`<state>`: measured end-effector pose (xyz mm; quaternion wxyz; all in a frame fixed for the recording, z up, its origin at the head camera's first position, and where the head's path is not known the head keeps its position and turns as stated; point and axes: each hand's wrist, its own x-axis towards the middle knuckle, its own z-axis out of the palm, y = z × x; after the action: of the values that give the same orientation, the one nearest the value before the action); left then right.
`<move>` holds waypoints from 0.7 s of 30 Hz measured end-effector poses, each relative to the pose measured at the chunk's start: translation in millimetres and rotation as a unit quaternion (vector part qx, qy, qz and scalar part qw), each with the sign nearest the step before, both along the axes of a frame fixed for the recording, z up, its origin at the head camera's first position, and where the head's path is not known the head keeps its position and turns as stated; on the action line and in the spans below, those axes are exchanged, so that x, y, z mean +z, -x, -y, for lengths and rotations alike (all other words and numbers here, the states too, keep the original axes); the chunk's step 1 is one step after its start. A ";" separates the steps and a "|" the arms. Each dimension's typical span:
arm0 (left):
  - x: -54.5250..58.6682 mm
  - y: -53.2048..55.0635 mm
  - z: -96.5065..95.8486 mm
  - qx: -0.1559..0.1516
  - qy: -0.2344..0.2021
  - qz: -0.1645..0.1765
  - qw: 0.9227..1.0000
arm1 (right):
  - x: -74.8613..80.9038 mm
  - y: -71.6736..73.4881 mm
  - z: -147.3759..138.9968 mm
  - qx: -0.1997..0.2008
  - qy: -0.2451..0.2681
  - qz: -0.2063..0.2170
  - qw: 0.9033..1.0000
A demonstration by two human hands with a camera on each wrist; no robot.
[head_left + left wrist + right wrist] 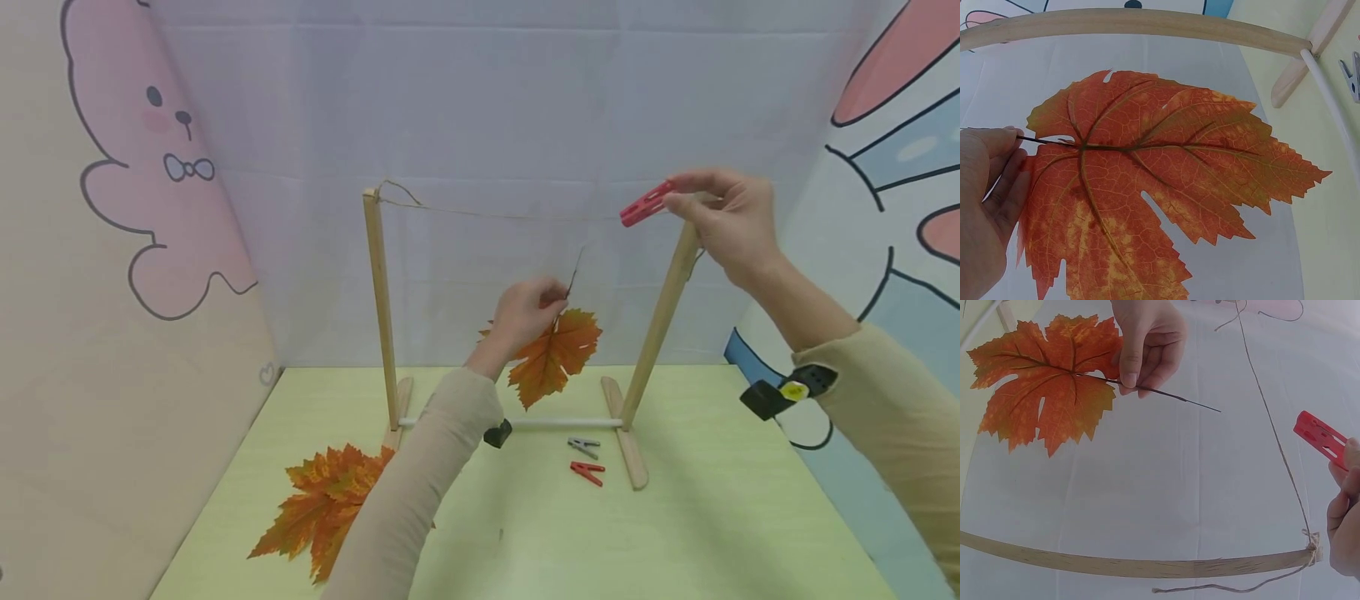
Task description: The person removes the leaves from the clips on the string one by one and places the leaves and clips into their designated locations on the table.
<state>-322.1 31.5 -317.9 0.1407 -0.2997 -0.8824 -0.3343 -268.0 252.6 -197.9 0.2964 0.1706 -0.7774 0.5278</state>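
Note:
An orange-red artificial maple leaf (551, 358) hangs blade down below the string, its thin dark stem pinched in my left hand (525, 312). In the left wrist view the leaf (1147, 156) spreads wide beside my fingers, and the stem's free end sticks out past them in the right wrist view. Up near the right post, my right hand (727, 217) pinches a red clothespin (647, 204) by its handle end. The clothespin is by the twine (495, 217); in the right wrist view a gap shows between the clothespin (1319, 434) and the twine (1272, 422).
Twine runs between a left wooden post (381, 308) and a right wooden post (660, 325), joined low by a white rod (562, 423). A grey clothespin (583, 447) and another red clothespin (587, 472) lie on the table. More maple leaves (330, 500) are piled at front left.

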 end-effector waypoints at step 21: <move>-20.5 1.4 44.4 0.030 -0.009 0.013 0.999 | -33.0 -8.8 6.7 0.066 -0.066 0.049 0.994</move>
<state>-323.5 -12.8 -338.3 0.1417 -0.2668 -0.8898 -0.3420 -259.2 245.9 -230.8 0.2106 0.2143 -0.8112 0.5018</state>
